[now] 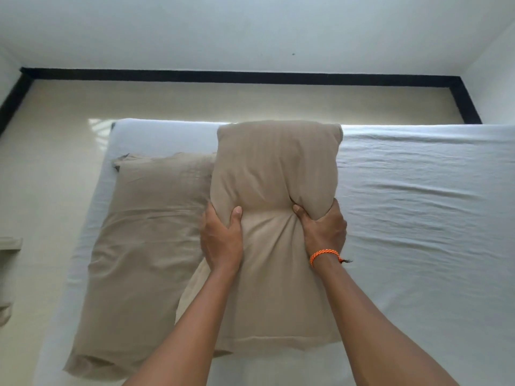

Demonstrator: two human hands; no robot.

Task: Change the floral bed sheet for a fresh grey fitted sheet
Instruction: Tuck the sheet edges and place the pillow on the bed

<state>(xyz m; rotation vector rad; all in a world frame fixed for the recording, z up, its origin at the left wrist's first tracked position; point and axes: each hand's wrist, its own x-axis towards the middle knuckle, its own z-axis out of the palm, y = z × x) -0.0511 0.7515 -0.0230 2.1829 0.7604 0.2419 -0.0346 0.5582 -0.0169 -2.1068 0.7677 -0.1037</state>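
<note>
Pale wall (250,32) across the top, a black skirting band (237,77) at its foot. Below it, glossy cream floor (55,168) runs along the far side and left of the bed.

Grey fitted sheet (418,204) covers the mattress, stretched over the visible far-left corner; light creases fan across the right half. No floral fabric in view.

Flat beige pillow (145,246) lies on the sheet at left, long axis running away from the camera, its cover wrinkled, loose open end nearest the viewer.

Second beige pillow (273,168) sits just right of it, overlapping its right edge. Filling is bunched toward the far end, which looks plump; the near part of the case hangs slack and flat.

Left hand (221,238) grips this pillow's left side at the waist, thumb on top, fingers wrapped under. Right hand (323,229) grasps the right side at the same level, thumb dug into the fabric, pinching a gathered fold between the two.

Orange braided wristband (324,255) on the right wrist.

Scrap of beige cloth (8,274) at the far left edge, identity unclear.
</note>
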